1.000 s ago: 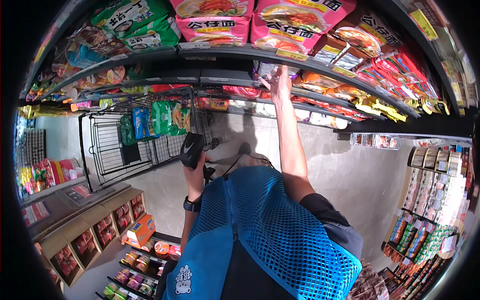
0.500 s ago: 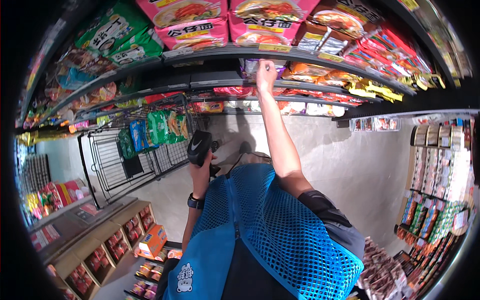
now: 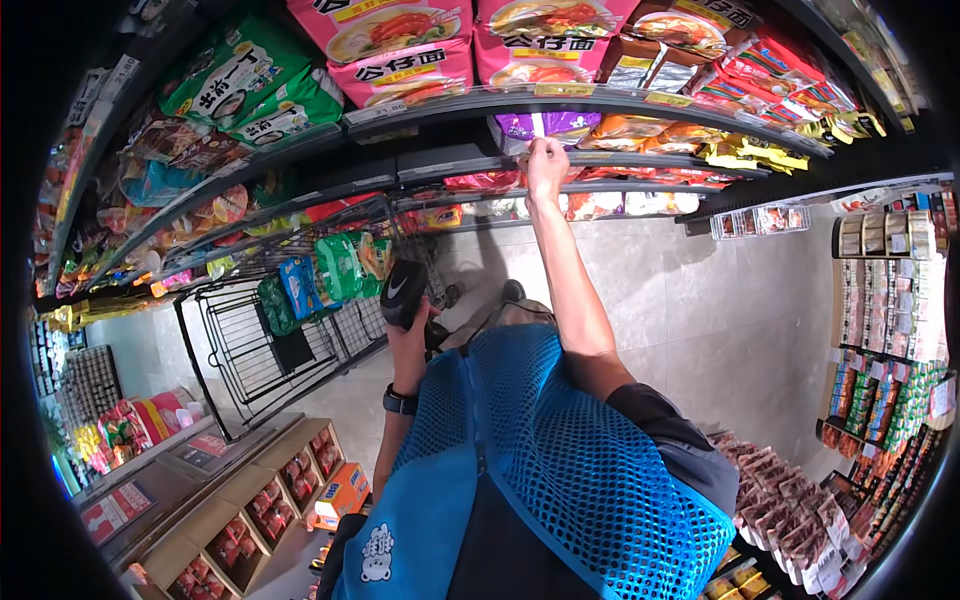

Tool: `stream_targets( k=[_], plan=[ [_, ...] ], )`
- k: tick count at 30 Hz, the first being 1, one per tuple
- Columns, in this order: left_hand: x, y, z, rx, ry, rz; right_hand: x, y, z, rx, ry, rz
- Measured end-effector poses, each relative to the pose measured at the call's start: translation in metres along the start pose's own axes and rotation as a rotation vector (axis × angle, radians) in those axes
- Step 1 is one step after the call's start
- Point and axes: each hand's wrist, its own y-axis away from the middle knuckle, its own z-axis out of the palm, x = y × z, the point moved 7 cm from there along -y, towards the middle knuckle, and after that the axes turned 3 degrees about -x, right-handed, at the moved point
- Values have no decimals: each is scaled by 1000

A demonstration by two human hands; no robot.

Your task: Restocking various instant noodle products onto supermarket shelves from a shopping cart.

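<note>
In the head view my right arm reaches forward to a lower shelf. My right hand (image 3: 545, 170) is closed, its fingertips bunched at the front edge of a purple packet (image 3: 572, 124). Whether they pinch the packet or only rest against it and the shelf edge is hidden. My left hand (image 3: 408, 338) is wrapped round a black, rounded object (image 3: 404, 292) with a pale curved mark, held upright in front of my body. Its exact kind does not show. A dark watch band sits on that wrist.
Pink noodle multipacks (image 3: 400, 70) and green ones (image 3: 240, 85) fill the shelf above. Orange packets (image 3: 645, 132) lie right of the purple one. A black wire cart (image 3: 215, 340) with green and blue packets (image 3: 340, 265) stands left. Product racks (image 3: 875, 300) stand right.
My right hand has drawn back a little from the shelf, and more of the purple packet shows. My left hand keeps its hold. The whole view has shifted slightly.
</note>
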Motion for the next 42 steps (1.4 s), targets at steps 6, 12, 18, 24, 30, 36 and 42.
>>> stream_targets(
  k=[6, 12, 18, 24, 30, 36, 42],
  plan=[
    [7, -6, -21, 28, 93, 18, 0, -16, 5, -28, -152, 318],
    [9, -10, -36, 44, 103, 31, 2, -32, 7, -54, -117, 261],
    [14, -12, -46, 69, 103, 9, 4, -4, -12, -17, -214, 149],
    [12, -10, -44, 87, 49, -42, -16, -11, -19, -108, -224, 91],
    [6, -14, -28, 34, 11, -20, -2, -8, -18, -137, -94, 355],
    [4, -9, -25, 53, 42, 2, -5, -10, 6, -138, -238, 371],
    [2, -5, -38, 88, 88, -11, 6, -21, 5, -65, -146, 315]
  ],
)
